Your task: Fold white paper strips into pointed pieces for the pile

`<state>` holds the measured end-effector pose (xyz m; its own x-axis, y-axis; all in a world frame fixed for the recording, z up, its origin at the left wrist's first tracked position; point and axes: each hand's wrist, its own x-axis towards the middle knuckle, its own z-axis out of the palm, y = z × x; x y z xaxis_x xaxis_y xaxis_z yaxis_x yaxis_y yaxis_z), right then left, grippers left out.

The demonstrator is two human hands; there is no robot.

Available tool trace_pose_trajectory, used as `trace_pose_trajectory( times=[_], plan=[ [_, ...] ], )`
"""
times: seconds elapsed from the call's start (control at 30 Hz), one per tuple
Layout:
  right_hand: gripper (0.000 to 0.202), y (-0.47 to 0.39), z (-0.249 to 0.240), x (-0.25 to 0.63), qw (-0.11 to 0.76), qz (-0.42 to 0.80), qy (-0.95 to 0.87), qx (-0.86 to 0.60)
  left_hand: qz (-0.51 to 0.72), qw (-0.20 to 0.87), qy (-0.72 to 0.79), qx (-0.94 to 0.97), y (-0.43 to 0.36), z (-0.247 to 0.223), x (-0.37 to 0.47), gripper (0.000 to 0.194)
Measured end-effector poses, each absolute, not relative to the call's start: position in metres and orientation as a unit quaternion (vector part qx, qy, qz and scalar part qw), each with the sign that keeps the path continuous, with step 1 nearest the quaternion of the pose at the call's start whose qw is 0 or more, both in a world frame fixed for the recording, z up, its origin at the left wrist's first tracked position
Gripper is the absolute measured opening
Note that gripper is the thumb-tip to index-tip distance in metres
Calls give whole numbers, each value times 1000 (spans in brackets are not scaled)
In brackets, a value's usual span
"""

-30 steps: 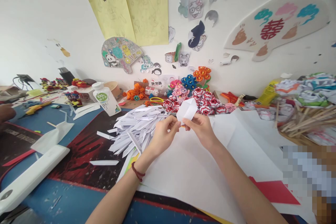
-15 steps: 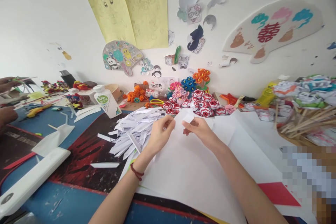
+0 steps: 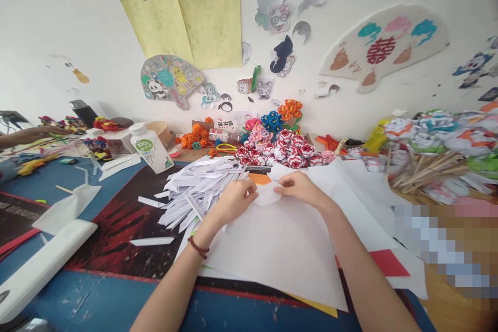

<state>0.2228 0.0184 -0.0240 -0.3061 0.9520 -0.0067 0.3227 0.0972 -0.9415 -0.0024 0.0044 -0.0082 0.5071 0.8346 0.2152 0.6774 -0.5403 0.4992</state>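
A small piece of white paper (image 3: 268,194) is stretched between my two hands, over a large white sheet (image 3: 288,244). My left hand (image 3: 236,199) pinches its left edge with thumb and forefinger. At the right edge my right hand (image 3: 301,188) pinches it too. How the piece is folded is hard to make out against the white sheet. An orange patch (image 3: 260,179) shows just behind it. Beside my left hand lies a heap of folded white paper strips (image 3: 198,181), with a loose strip (image 3: 151,241) nearer to me.
Red-and-white paper flowers (image 3: 291,148) line the wall. A white bottle (image 3: 151,149) stands behind the strips; a long white device (image 3: 46,270) lies at left. Another person's hand (image 3: 49,132) reaches in at far left. Wooden-stemmed flowers (image 3: 436,166) are on the right.
The paper piece has come down from upright to lower and flatter, and my hands have moved slightly apart. The orange patch now shows. My view has turned a little to the right.
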Motion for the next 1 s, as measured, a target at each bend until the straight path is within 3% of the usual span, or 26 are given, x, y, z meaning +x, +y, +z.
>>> trace_pose_trajectory(
  times=[0.13,0.37,0.5,0.6,1.0],
  plan=[
    [30,4,-31,231,263,429,-696,-512,152,98,424,887,1,-14,3,10],
    [16,-24,-48,231,344,263,-700,-568,165,85,408,894,-6,-18,14,8],
    [17,-27,-48,232,360,279,-702,-548,165,66,421,890,-6,-24,18,2],
    [16,-26,-49,234,365,284,-703,-541,182,69,416,888,-6,-27,20,12],
    [9,-29,-55,235,372,191,-753,-508,233,65,378,894,-4,-41,18,10]
  ],
)
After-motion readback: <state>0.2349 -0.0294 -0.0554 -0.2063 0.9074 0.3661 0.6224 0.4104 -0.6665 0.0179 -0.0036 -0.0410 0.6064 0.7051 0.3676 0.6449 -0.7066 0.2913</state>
